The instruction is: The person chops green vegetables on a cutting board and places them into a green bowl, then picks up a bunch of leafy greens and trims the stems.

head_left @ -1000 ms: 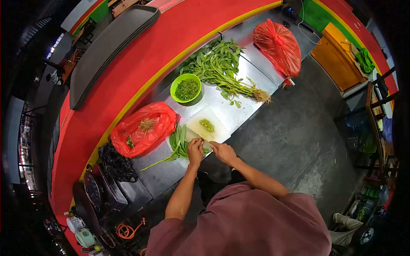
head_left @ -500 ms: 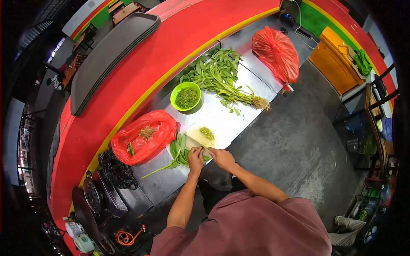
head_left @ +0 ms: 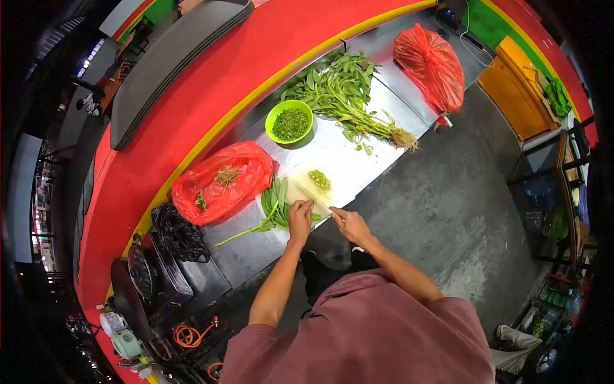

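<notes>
**At the steel counter: hands on the greens**

On the white rectangular cutting board (head_left: 306, 184), near the front edge of the long stainless-steel counter (head_left: 256, 256), the person's left hand (head_left: 299, 217) presses down on a bundle of long green leafy stalks (head_left: 274, 206), fingers curled together over the cut end. The stalks trail off the board to the left, one thin stem reaching across the bare steel. The right hand (head_left: 350, 225) sits just beside the left, closed around the handle of a pale-bladed knife (head_left: 323, 208); the blade lies at the left hand's fingertips and is too small to show clearly.

A small heap of chopped green pieces (head_left: 319, 180) rests further back on the board. Behind it stands a round lime-green plastic bowl (head_left: 290, 121) filled with more chopped greens, and beside that lies a large bunch of leafy greens with pale roots (head_left: 345, 96). A crumpled red plastic bag (head_left: 220, 182) lies left of the board, a second red plastic bag (head_left: 430, 67) sits at the far end, and a black plastic bag (head_left: 176, 233) lies nearer the person.
</notes>
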A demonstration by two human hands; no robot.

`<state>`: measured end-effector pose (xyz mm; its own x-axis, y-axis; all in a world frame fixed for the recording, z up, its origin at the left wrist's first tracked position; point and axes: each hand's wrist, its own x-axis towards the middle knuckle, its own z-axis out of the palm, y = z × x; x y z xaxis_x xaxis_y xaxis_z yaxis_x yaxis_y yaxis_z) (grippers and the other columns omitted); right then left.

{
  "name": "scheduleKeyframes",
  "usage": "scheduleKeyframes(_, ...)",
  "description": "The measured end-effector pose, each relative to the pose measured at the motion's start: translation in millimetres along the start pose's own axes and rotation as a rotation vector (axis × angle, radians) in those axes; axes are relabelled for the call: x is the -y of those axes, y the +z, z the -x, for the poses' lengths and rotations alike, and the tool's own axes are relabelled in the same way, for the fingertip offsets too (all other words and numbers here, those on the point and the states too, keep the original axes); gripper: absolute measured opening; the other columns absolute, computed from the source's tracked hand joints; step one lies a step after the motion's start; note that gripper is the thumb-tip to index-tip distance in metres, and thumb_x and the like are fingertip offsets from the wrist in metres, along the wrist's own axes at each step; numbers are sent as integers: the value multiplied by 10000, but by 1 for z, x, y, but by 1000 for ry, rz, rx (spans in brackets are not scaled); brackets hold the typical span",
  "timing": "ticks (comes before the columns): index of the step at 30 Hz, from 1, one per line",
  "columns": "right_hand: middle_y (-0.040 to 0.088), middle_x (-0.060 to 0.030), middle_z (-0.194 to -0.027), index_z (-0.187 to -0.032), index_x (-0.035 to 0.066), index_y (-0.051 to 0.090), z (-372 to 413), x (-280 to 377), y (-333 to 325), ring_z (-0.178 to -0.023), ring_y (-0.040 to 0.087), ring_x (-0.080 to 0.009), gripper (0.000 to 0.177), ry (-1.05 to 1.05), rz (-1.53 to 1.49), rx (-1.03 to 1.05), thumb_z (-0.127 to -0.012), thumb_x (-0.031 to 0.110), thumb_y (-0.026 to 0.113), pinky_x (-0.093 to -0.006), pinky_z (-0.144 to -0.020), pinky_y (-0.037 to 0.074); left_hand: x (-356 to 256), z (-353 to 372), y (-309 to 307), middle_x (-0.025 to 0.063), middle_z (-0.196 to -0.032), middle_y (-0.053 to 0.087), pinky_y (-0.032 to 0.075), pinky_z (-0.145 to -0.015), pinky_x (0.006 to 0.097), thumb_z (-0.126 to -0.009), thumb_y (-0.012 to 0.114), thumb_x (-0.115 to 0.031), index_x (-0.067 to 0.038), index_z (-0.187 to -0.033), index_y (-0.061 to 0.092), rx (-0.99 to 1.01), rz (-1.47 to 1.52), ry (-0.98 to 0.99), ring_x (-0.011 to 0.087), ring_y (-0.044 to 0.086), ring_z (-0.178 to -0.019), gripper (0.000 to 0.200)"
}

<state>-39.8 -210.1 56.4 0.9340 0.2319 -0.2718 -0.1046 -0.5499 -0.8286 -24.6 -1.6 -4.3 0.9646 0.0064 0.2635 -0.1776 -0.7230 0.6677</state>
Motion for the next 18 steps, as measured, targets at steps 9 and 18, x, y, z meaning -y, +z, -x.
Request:
scheduleKeyframes(9,709,-291,-943,-1308,102,671,6,2,7,-927,678,-500,369,33,10,9,-1067,323,501,-562,-818,540,2,-6,-1,148,-903,677,517,-783,394,-889,684,25,14,-1064,748,25,9,29,309,656,-838,186)
scheduleKeyframes(18,707,-281,-953,-1398,150,600,-14,-7,30,-898,689,-484,391,-29,167,-12,-1067,320,480,-577,-801,537,6,-7,0,140,-910,654,495,-806,428,-881,674,2,-22,-1018,739,93,31,-20,334,620,-884,154)
